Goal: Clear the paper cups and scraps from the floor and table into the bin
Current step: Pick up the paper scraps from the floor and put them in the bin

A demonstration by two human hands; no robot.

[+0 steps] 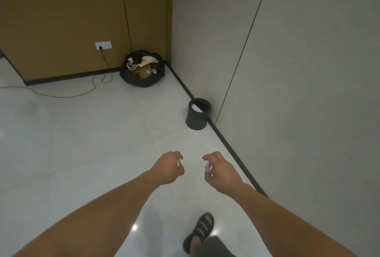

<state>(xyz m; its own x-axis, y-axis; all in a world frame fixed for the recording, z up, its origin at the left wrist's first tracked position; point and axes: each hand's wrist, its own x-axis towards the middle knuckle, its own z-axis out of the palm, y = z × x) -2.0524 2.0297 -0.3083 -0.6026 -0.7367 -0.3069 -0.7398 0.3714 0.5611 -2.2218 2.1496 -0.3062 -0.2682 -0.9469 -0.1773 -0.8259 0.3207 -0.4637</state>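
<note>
A small dark round bin stands on the white floor against the grey wall, with white paper showing inside it. My left hand is held out over the floor, short of the bin, its curled fingers pinching a thin pale scrap. My right hand is beside it, nearer the wall, fingers curled round a small crumpled white paper scrap. Both hands are well below and in front of the bin.
A full black rubbish bag with paper bags in it sits in the corner. A cable trails over the floor from a wall socket. The grey wall runs along the right. My sandalled foot is at the bottom.
</note>
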